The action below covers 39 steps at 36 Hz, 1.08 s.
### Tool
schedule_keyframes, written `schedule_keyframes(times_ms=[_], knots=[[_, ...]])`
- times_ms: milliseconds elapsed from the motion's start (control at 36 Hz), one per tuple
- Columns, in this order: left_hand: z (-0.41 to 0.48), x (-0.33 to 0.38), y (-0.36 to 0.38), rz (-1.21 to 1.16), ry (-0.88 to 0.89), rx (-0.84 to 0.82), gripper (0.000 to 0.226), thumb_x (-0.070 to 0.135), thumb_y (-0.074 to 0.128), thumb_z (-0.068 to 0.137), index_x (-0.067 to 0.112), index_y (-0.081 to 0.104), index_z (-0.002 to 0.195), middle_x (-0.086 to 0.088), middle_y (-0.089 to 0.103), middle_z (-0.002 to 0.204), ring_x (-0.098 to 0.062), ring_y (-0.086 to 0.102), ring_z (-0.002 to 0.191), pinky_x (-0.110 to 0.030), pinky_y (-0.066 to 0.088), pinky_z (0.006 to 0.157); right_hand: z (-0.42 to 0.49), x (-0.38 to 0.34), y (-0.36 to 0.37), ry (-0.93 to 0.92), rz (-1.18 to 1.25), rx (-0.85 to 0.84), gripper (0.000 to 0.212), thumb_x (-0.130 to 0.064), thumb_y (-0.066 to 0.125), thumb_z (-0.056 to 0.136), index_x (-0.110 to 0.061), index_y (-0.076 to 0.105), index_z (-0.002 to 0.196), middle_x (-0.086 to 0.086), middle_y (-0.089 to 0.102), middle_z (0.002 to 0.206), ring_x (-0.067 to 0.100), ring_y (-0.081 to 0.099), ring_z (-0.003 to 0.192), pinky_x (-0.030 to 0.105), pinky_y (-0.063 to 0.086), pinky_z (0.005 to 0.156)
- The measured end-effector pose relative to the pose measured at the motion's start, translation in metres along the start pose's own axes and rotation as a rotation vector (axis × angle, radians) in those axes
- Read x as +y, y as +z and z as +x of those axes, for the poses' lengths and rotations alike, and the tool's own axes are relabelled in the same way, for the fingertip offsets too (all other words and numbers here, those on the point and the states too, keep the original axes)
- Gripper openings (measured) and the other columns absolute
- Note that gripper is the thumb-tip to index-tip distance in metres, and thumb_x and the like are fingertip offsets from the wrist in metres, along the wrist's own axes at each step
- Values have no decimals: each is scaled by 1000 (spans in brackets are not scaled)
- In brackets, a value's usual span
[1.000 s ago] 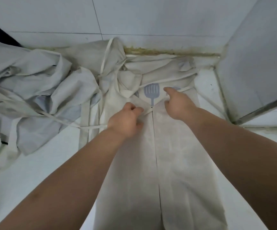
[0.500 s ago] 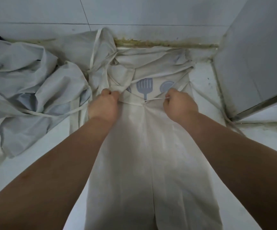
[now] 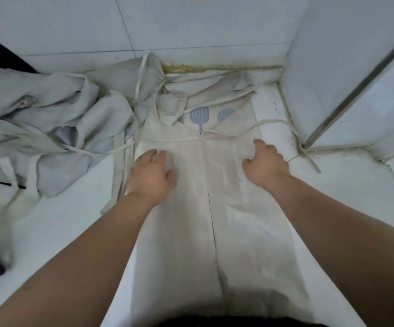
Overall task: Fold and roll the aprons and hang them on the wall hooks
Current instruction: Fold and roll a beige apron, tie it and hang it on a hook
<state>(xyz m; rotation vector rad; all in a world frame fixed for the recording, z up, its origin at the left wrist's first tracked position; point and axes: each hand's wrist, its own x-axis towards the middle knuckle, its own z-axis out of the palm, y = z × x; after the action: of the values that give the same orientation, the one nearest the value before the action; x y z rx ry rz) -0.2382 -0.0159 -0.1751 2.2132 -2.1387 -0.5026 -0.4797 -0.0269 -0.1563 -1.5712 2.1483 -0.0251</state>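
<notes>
I am watching the folded apron [image 3: 250, 232] lying as a long strip running near to far, while the left hand [image 3: 150, 172] and right hand [image 3: 265, 162] are pressing its far part side by side, fingers loosely spread, neither nearer.

Apron [image 3: 179, 256] hem beyond bottom edge

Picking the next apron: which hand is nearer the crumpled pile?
Left. Left hand rests just right of the crumpled pile; right hand sits farther off, across the flat apron.
</notes>
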Motion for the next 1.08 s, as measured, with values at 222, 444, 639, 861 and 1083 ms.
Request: schedule_keyframes(times_ms=[222,444,639,861,1083], knots=[[-88,15,17,-100,-22,-103,46,40,52,93,27,47,137,-1,26,155,-24,22,142,-37,24,112,-64,23,31,-354,-230,-358,97,-68,61,74,-38,8,150,1,-4,159,21,2,146,42,0,116],[-156,15,47,30,-41,-98,59,54,42,93,33,31,146,2,19,157,-24,17,142,-40,19,113,-91,37,58,-406,-319,-32,80,-70,41,85,-33,11,149,9,6,157,30,11,143,46,2,116],[-169,24,71,100,-42,-261,75,62,18,95,24,-15,151,-4,-25,157,-22,-22,145,-48,-9,118,-152,45,79,-346,-295,-90,65,-59,21,95,-28,7,150,11,-1,158,33,9,143,48,0,116],[-196,14,70,-121,65,129,65,51,24,95,17,27,150,-11,17,159,-28,14,146,-46,10,118,-177,55,92,-330,7,15,54,-40,30,100,-21,20,150,13,11,158,24,12,146,38,5,119],[-244,-18,67,92,-39,-132,62,55,25,98,26,14,152,-7,-6,161,-29,-8,147,-53,-1,116,-208,79,100,34,-182,105,54,-41,30,97,-21,24,146,15,27,149,37,33,130,49,20,111]])
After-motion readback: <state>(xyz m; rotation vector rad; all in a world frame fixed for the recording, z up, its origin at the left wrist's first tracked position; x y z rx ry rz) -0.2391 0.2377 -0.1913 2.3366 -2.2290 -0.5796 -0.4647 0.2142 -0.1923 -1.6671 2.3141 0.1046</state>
